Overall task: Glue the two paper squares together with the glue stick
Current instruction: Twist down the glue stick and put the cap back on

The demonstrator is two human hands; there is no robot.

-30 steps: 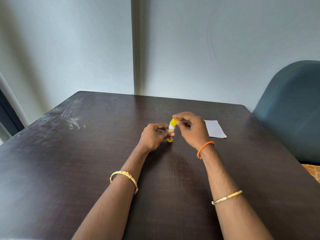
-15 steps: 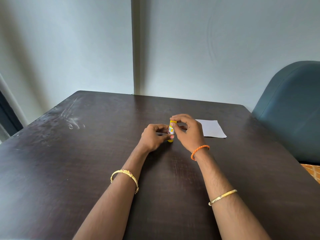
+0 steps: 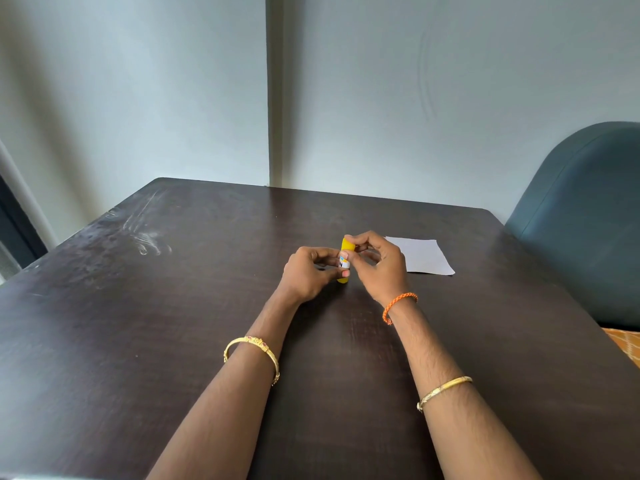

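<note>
A yellow glue stick [image 3: 345, 244] stands upright at the middle of the dark table [image 3: 138, 341]. My left hand [image 3: 310, 273] grips its lower body with thumb and fingers. My right hand [image 3: 379, 263] pinches the yellow cap at its top. A white paper square [image 3: 420, 256] lies flat on the table just right of my right hand. I see a single white sheet and cannot tell whether a second lies beneath it.
A blue-grey padded chair [image 3: 588, 216] stands at the table's right edge. The wall rises right behind the table's far edge. Pale scuff marks [image 3: 149, 240] streak the far left of the tabletop. An orange patterned surface [image 3: 627, 344] shows at the right.
My right hand dipped down over the glue stick, then rose again with its fingers on the cap. My left hand stayed put on the stick's body. The paper has not moved.
</note>
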